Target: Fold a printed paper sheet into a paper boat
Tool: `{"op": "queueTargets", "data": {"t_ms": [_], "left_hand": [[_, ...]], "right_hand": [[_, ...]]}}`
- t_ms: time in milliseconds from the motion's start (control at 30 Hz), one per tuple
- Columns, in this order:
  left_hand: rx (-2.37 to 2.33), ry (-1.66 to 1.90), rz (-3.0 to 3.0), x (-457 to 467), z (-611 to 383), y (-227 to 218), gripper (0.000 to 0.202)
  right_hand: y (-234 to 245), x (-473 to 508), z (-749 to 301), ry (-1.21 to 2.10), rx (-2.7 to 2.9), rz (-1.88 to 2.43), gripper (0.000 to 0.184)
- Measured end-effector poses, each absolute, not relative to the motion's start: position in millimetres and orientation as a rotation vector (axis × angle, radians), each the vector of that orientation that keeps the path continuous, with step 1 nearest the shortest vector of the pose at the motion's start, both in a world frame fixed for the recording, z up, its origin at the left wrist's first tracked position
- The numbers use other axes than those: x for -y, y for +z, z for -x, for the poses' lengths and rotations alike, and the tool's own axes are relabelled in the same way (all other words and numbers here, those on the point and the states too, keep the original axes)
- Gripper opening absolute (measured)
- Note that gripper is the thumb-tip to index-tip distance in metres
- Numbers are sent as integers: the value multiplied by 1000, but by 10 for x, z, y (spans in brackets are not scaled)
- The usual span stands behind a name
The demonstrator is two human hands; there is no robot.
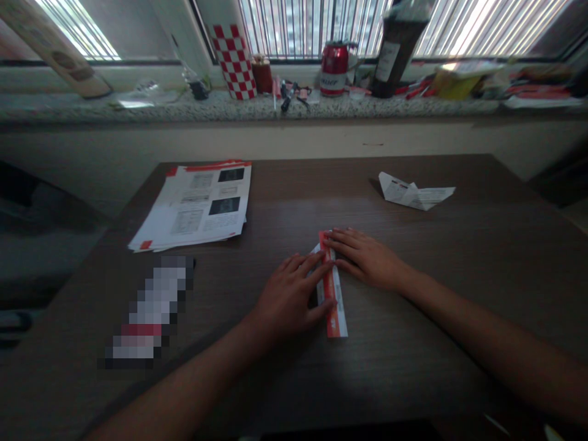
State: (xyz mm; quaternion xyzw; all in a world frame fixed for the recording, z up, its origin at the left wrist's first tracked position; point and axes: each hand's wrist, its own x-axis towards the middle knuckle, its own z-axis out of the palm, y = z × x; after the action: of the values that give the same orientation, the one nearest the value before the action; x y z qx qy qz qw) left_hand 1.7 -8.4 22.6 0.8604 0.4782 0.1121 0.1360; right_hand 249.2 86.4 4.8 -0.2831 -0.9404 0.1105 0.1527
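On the dark wooden table lies a narrow folded sheet of paper [337,315], with a red-orange strip and white edges. My left hand [294,294] rests across its left side and middle, fingers stretched out and touching it. The fingertips of my right hand [362,254] press flat on the paper's far end, from the right side. Neither hand grips the paper; its left part is partly hidden under my left fingers. Farther off to the right sits a white folded paper boat [413,195] with print on it.
A stack of printed sheets [206,208] lies at the table's back left. Nearer me is a pixelated oblong object [154,312]. Behind the table, a stone windowsill [160,113] bears a red-and-white checkered container [234,64], a red can [334,68] and a dark bottle [392,58].
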Motion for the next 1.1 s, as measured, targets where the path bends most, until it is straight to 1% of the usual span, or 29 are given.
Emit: {"op": "queueTargets", "data": {"t_ms": [300, 367, 533, 700, 1100], "left_hand": [[-1387, 338, -2498, 74, -31, 256, 74], [-1388, 337, -2493, 69, -37, 265, 72], [-1413, 353, -2502, 58, -55, 264, 58], [-1436, 342, -2517, 60, -65, 233, 61], [-1429, 355, -2513, 74, -72, 219, 59]], "right_hand": [[60, -868, -2486, 329, 2717, 829, 55], [58, -869, -2488, 327, 2722, 831, 55], [47, -877, -2495, 323, 2713, 823, 53], [51, -890, -2498, 352, 2715, 827, 53], [74, -886, -2482, 431, 2645, 830, 50]]}}
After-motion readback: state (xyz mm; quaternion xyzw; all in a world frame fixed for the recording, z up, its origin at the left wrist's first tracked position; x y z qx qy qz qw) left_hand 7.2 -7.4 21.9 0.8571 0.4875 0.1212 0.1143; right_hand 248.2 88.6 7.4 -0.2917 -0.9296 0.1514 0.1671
